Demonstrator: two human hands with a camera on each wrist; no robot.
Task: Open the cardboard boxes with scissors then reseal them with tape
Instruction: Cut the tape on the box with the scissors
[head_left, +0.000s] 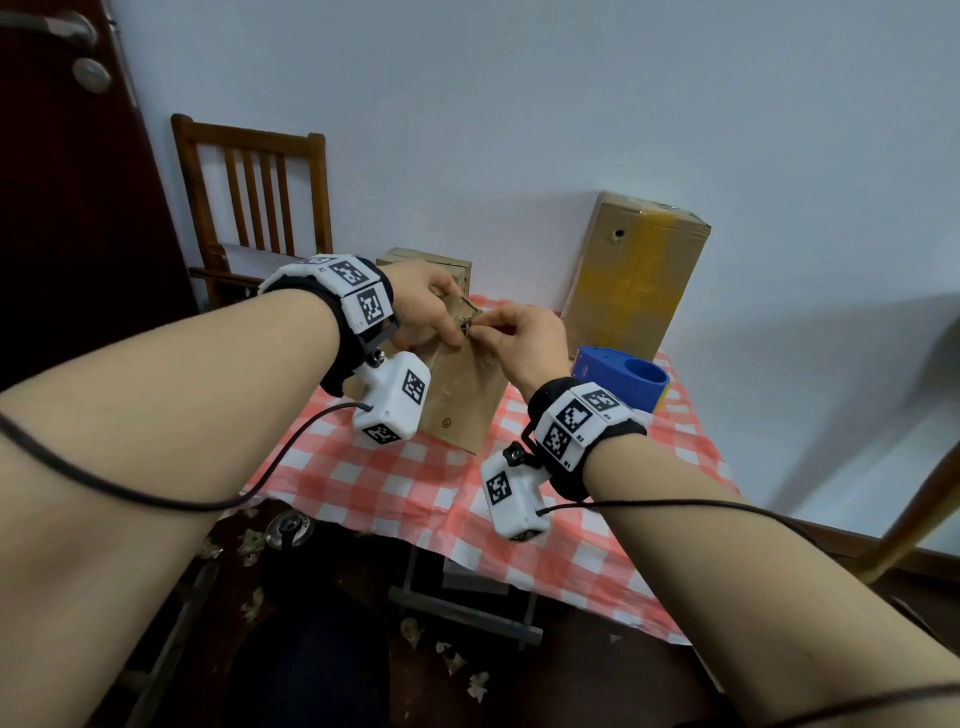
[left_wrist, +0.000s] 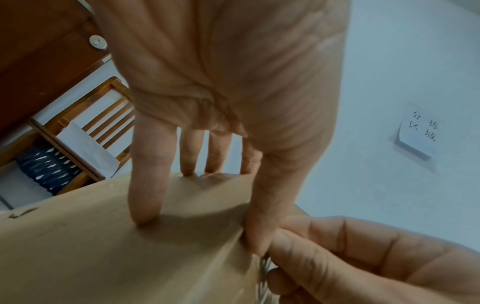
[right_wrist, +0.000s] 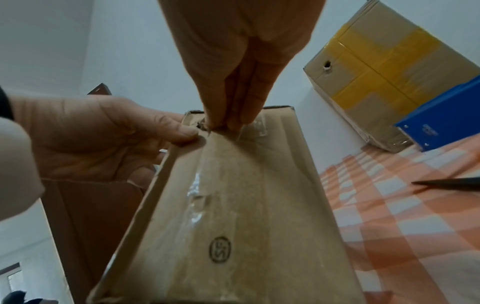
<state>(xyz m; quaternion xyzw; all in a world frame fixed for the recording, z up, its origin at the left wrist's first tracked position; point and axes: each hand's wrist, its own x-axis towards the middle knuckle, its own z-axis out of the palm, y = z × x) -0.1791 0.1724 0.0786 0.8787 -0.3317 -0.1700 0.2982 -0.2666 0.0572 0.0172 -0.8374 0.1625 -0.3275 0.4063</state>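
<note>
Two hands meet at the upper edge of the tilted cardboard box (head_left: 462, 384), centre of the head view, on the checked tablecloth (head_left: 415, 483). The left hand (head_left: 423, 306) steadies the box, thumb on its edge; the right hand (head_left: 524, 338) pinches clear tape (right_wrist: 197, 197) at the seam. Judged step: opening or peeling the seal. The scissors tip (right_wrist: 446, 185) lies at right of the right-wrist view; the next move likely requires a firm, steady pull along the seam.

Two cardboard boxes (head_left: 457, 384) (head_left: 631, 280), two hands (head_left: 426, 306) (head_left: 524, 343) — one blue tape dispenser (head_left: 621, 376), one chair (head_left: 254, 202).
</note>
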